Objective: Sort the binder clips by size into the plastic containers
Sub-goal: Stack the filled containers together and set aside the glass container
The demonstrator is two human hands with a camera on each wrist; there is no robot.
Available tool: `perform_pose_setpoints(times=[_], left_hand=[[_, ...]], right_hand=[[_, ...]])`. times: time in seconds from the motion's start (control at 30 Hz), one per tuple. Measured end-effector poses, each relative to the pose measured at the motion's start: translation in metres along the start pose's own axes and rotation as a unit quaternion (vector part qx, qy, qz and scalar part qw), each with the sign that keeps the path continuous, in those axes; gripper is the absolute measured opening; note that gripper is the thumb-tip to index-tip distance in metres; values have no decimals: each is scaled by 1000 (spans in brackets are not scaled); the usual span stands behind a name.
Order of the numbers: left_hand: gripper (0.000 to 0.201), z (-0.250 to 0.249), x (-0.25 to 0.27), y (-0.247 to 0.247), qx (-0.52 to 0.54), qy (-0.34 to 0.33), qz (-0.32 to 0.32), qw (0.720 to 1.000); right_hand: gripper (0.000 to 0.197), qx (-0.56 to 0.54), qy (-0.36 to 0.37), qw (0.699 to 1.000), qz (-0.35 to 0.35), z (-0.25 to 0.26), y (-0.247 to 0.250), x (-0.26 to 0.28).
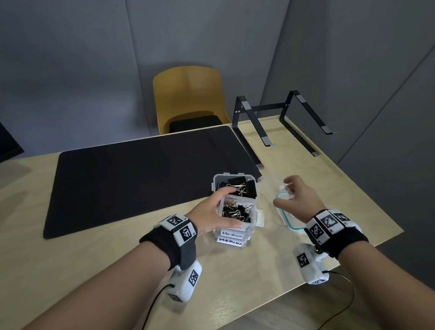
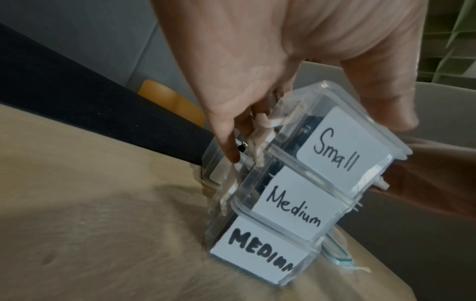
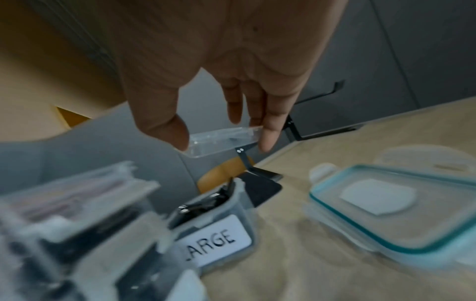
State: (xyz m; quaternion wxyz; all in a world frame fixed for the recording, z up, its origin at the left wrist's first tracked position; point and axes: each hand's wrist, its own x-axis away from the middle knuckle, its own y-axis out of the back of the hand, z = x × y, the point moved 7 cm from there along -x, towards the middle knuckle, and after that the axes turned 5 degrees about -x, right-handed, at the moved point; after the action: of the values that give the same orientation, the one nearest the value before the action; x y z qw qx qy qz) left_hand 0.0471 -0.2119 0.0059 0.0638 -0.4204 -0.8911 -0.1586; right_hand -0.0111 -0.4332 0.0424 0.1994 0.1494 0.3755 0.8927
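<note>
A stack of clear plastic containers (image 1: 237, 222) stands on the wooden table, labelled Small (image 2: 337, 148), Medium and MEDIUM from the top down. The open top one holds small black binder clips (image 1: 234, 212). My left hand (image 1: 215, 211) grips that top container, thumb on the near side, fingers on the far side (image 2: 226, 142). Just behind stands an open container marked LARGE (image 3: 219, 238) with big black clips (image 1: 238, 187). My right hand (image 1: 297, 196) pinches a small clear lid (image 3: 221, 140) in the air to the right of the stack.
A teal-rimmed lid (image 3: 386, 205) lies on the table under my right hand. A black mat (image 1: 140, 175) covers the middle, with a black laptop stand (image 1: 280, 124) at the back right and a yellow chair (image 1: 188, 94) beyond. The table's right edge is close.
</note>
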Motion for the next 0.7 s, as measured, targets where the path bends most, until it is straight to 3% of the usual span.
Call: perform_pose_setpoints(times=[0.17,0.4,0.57,0.7], left_hand=[[99,4,1,2,-48,4,-4,999],[62,6,3,10,-74,-8,-41,996],[62,8,4,12,-85,-15,-52,995],[70,14,2,14,-136,-8,-62,989]], right_hand=[[58,-19,88,994,60,47,-7,25],[61,-18,137,983,121,75,-20,48],[75,69,149,972,169,81,-31,56],[75,141,155,962,177,90,-32,60]])
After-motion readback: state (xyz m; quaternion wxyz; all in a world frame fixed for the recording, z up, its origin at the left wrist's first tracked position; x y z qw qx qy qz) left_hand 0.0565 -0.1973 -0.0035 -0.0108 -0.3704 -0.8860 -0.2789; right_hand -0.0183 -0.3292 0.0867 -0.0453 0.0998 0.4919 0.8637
